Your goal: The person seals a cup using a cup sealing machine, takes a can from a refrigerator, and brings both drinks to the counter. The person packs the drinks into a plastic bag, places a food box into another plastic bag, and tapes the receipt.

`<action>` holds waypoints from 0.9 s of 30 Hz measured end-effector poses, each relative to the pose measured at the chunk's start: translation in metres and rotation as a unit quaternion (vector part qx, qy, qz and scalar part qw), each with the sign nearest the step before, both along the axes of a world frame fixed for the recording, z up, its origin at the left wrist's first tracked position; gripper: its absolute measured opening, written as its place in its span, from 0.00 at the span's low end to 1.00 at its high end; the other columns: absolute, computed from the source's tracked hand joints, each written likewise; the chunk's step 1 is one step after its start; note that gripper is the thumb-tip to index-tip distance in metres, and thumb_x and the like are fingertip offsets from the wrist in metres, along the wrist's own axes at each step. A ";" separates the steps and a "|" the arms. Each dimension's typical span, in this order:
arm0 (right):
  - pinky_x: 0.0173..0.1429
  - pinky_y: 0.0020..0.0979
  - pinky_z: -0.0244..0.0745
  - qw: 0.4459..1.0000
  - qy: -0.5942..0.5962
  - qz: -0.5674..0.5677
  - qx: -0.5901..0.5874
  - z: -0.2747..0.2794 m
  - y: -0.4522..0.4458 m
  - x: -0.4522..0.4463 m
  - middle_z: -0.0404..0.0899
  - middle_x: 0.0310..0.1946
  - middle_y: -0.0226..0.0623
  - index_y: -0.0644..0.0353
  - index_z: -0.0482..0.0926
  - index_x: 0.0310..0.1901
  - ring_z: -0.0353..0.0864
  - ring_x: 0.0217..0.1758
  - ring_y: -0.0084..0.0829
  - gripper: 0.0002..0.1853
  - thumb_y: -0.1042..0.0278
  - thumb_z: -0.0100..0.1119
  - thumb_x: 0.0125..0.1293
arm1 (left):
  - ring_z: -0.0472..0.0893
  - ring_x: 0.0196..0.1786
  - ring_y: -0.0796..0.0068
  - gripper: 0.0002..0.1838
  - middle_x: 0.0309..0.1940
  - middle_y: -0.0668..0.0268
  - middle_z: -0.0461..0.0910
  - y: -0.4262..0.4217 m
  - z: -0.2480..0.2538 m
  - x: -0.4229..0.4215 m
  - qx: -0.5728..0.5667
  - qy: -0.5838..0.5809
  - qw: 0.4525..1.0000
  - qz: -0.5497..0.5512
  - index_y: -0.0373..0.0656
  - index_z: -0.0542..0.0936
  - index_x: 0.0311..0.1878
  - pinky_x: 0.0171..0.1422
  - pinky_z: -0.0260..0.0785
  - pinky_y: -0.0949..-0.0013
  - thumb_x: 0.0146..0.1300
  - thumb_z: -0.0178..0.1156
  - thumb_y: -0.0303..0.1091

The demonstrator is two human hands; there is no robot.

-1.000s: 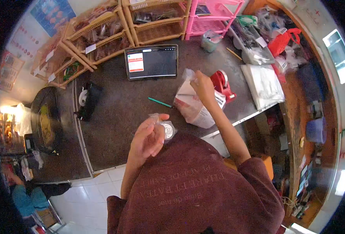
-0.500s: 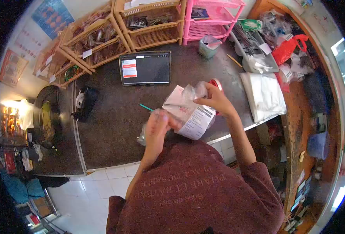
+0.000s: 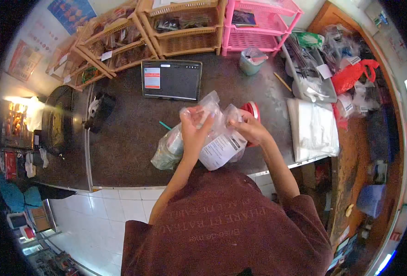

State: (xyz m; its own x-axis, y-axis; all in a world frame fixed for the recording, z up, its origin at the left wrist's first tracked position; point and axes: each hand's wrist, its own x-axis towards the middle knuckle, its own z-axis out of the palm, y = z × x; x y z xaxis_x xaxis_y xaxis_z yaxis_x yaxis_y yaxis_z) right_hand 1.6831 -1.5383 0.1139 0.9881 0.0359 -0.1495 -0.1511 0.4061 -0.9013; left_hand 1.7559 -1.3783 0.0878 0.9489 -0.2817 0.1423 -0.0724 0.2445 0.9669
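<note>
A clear plastic bag with a white printed label [image 3: 222, 149] hangs at the table's front edge, in front of my body. My left hand [image 3: 195, 126] is closed on the upper left of the bag. On its right side my right hand [image 3: 249, 129] pinches the crumpled top of the bag. Left of my left wrist lies another clear bag [image 3: 168, 149] with greenish contents. A red tape dispenser [image 3: 254, 110] stands just behind my right hand, partly hidden by it. The tip of a green stick [image 3: 165, 124] shows beside the left bag.
A tablet [image 3: 171, 80] stands at the back of the dark table [image 3: 120, 152]. Brown racks [image 3: 185, 43] and a pink rack [image 3: 254, 41] line the wall. To the right are a cup [image 3: 253, 62], a pencil [image 3: 282, 81], a grey bin [image 3: 311, 87] and stacked plastic bags [image 3: 311, 131].
Both hands have come closer together on the labelled bag. The left hand has moved up and right to its top, and the greenish bag now shows more fully beside the left wrist.
</note>
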 end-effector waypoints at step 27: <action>0.43 0.24 0.70 0.925 -0.064 0.065 -0.369 0.031 -0.019 0.019 0.77 0.36 0.39 0.68 0.72 0.47 0.76 0.38 0.25 0.19 0.72 0.60 0.53 | 0.74 0.43 0.79 0.13 0.40 0.64 0.75 0.009 0.013 -0.016 0.082 -0.004 0.992 -0.094 0.34 0.68 0.48 0.45 0.67 0.76 0.60 0.52 0.26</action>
State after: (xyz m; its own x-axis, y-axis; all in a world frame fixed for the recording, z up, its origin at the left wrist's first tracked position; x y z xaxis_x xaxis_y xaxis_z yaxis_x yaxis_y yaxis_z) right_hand 1.7022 -1.5568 0.1452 0.9938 0.0916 -0.0627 -0.0279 -0.3404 -0.9399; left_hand 1.7403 -1.3694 0.1006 0.8768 -0.4729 0.0873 -0.0486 0.0934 0.9944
